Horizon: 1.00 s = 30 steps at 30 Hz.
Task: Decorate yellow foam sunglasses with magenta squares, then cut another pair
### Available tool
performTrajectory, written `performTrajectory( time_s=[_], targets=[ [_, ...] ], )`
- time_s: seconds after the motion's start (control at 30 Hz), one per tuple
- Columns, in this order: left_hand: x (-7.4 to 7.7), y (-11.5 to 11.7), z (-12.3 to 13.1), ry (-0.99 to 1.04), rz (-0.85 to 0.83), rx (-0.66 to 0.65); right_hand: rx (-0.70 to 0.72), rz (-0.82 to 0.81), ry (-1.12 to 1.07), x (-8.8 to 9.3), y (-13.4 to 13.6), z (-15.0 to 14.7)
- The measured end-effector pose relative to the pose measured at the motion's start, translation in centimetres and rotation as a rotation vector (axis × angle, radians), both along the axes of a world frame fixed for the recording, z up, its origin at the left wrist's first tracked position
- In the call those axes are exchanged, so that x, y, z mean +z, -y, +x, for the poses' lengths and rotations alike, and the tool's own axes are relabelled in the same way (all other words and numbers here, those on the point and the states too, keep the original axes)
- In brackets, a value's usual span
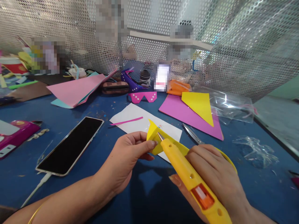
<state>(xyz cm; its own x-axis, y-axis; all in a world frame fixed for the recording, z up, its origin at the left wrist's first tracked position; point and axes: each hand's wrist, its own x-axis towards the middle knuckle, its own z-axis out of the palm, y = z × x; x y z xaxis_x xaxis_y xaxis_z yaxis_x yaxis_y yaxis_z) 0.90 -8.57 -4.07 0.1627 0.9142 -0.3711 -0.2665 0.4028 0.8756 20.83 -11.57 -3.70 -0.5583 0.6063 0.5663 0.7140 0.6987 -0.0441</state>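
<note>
- A perforated metal screen (pixel 77 18) stood behind the blue surface (pixel 144 208), with blurred patches covering parts of the background.
- The left hand (pixel 126 152) had its grip closed in a pinch, thumb against fingers, on one end of a yellow craft-sheet piece (pixel 151 132).
- That piece was raised in front of a white sheet of paper (pixel 130 113) and ran rightward behind the other hand, where its contact could not be told.
- The right hand (pixel 215 171) had its grip wrapped around a yellow hot-glue gun (pixel 183 166), the metal nozzle aimed at the pinched end; whether the tip touched it was unclear.
- A narrow magenta strip (pixel 127 121) lay across the white paper's left part.
- Metal scissors (pixel 192 133), partly hidden, lay just beyond the right hand.
- Farther back, a flat yellow sheet (pixel 202 104) overlapped a purple sheet (pixel 175 107), and pink pixel-style glasses (pixel 137 97) sat near the paper's far edge.
- A dark-screened smartphone (pixel 70 147), a white cable (pixel 35 190) plugged into its near end, lay left of the left hand.
- Crumpled clear plastic (pixel 257 152) lay at the right.
</note>
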Motion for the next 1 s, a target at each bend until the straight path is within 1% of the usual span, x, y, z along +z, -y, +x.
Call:
performTrajectory(
  time_s=[0.17,0.33,0.47,0.6,0.7,0.77,0.83,0.93,1.0],
  targets=[
    [0.1,0.0,-0.1,0.005,0.004,0.013,-0.057,-0.003,0.004,0.1,0.2,-0.1],
    [0.1,0.0,-0.1,0.006,0.011,0.027,0.008,0.003,-0.008,0.1,0.0,0.0],
    [0.0,0.0,0.0,0.003,0.012,0.014,0.015,0.017,-0.021,0.1,-0.1,-0.2],
    [-0.1,0.0,0.0,-0.001,0.004,-0.005,0.037,0.019,-0.077,0.4,-0.1,-0.4],
    [-0.1,-0.1,0.0,-0.001,-0.001,0.005,0.030,0.022,-0.181,0.8,0.0,-0.1],
    [0.0,-0.2,0.0,0.009,-0.004,0.015,0.001,-0.043,-0.247,1.1,0.2,0.3],
    [0.1,-0.3,-0.2,0.024,-0.012,0.032,-0.062,-0.125,-0.367,1.2,0.4,0.9],
    [0.1,-0.4,-0.6,0.045,-0.023,0.066,-0.262,-0.196,-0.575,0.8,0.4,2.4],
    [0.1,-0.6,-0.9,0.054,-0.025,0.092,-0.406,-0.226,-0.606,0.4,0.0,4.0]
  ],
)
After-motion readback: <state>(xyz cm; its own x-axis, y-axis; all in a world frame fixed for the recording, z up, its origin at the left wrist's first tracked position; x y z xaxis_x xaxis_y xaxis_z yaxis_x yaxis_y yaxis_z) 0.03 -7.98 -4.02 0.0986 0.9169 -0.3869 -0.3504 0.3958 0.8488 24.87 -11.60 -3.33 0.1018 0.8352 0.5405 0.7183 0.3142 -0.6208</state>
